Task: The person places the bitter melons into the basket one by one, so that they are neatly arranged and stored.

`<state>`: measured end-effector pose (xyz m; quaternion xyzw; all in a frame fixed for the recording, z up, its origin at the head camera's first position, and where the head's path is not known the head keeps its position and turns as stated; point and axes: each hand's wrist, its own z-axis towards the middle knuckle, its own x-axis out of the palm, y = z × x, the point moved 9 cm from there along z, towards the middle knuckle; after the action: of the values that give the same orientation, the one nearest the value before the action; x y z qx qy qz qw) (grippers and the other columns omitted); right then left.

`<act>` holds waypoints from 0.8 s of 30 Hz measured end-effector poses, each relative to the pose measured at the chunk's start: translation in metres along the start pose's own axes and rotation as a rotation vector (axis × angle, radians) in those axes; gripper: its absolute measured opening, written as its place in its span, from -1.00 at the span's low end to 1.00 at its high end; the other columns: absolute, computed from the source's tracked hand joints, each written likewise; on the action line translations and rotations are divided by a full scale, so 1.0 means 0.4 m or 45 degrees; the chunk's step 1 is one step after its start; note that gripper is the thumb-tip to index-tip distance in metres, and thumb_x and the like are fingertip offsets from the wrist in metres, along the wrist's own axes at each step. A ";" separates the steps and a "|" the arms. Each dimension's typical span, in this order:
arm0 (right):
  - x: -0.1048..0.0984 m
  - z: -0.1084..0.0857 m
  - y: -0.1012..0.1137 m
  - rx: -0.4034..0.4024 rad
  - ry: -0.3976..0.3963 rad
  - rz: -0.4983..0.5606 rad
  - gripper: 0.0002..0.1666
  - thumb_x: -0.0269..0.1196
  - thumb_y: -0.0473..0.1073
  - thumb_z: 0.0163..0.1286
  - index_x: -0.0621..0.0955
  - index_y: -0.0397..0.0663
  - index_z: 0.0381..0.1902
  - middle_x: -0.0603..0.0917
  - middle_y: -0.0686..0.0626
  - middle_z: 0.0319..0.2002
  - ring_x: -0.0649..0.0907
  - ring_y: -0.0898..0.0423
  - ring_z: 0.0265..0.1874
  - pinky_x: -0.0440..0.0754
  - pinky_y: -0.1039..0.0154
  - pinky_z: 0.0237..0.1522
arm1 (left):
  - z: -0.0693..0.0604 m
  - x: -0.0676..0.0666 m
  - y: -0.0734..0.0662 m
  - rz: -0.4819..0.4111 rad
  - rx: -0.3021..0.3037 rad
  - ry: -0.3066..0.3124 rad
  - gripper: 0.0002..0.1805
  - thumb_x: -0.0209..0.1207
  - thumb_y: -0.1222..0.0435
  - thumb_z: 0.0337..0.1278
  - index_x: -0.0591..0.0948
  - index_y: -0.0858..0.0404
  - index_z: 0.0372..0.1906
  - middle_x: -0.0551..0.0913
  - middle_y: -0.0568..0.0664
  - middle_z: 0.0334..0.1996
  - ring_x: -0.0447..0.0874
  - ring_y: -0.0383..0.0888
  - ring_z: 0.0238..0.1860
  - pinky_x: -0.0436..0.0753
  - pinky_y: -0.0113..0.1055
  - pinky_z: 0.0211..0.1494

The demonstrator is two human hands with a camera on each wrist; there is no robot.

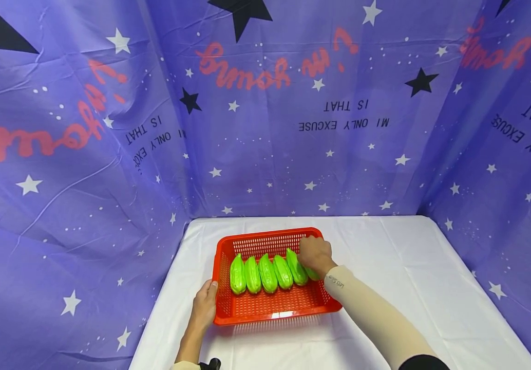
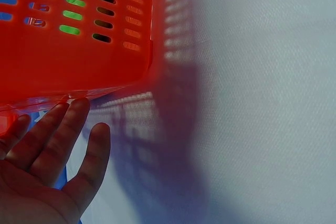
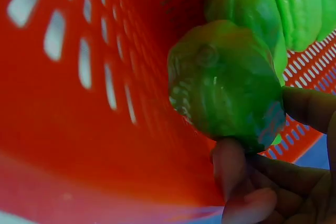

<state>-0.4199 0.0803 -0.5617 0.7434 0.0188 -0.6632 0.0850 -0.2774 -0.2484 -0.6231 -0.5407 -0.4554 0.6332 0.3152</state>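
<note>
A red plastic basket [image 1: 275, 314] holds a row of several green bitter melons [image 1: 267, 275] lying side by side. My left hand [image 1: 204, 306] grips the basket's left side, thumb by the rim; in the left wrist view its fingers [image 2: 73, 124] reach against the outside wall. Inside the basket's right end, my right hand [image 1: 315, 253] holds the rightmost bitter melon [image 3: 226, 85] between thumb and fingers. That melon is partly hidden by the hand and forearm in the head view. In the right wrist view it lies close to the slotted basket wall [image 3: 79, 129], beside another bitter melon [image 3: 244, 3].
The basket is on a table with a white cloth [image 1: 385, 257]. Purple star-printed curtains [image 1: 293, 154] hang behind the table and along both sides. The basket casts a shadow on the cloth near its front.
</note>
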 end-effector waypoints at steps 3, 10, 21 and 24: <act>0.004 -0.001 0.002 -0.005 -0.013 0.005 -0.81 0.32 -0.09 0.23 0.62 0.01 -0.54 0.60 0.00 -0.52 0.61 0.00 -0.51 0.63 -0.03 -0.48 | 0.000 0.000 0.000 0.004 0.003 0.011 -0.51 -0.15 0.07 0.64 0.56 0.33 0.24 0.68 0.25 -0.11 0.65 -0.01 -0.16 0.56 -0.14 -0.06; 0.017 0.005 0.004 0.023 0.015 0.027 -0.87 0.28 -0.17 0.23 0.64 -0.03 -0.51 0.64 -0.05 -0.50 0.63 -0.03 -0.49 0.67 -0.03 -0.44 | 0.001 0.002 0.000 0.000 0.002 0.010 -0.51 -0.15 0.06 0.64 0.56 0.33 0.23 0.69 0.25 -0.11 0.65 -0.01 -0.16 0.56 -0.14 -0.07; 0.034 0.018 0.005 0.024 0.032 -0.025 -0.89 0.30 -0.14 0.23 0.70 -0.05 -0.40 0.68 -0.06 -0.44 0.66 -0.04 -0.45 0.68 -0.03 -0.40 | -0.002 0.000 -0.006 0.022 0.016 0.007 -0.50 -0.16 0.05 0.64 0.56 0.32 0.24 0.68 0.23 -0.09 0.64 -0.02 -0.14 0.55 -0.12 -0.03; 0.032 0.018 0.006 0.016 0.026 -0.042 -0.89 0.30 -0.14 0.24 0.71 -0.04 -0.38 0.70 -0.07 -0.42 0.68 -0.06 -0.43 0.68 -0.04 -0.39 | -0.002 -0.001 -0.007 0.020 0.017 0.007 -0.51 -0.16 0.06 0.64 0.56 0.33 0.24 0.68 0.24 -0.10 0.64 -0.02 -0.14 0.55 -0.13 -0.05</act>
<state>-0.4249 0.0757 -0.5749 0.7501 0.0278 -0.6571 0.0691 -0.2768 -0.2474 -0.6204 -0.5438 -0.4460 0.6373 0.3150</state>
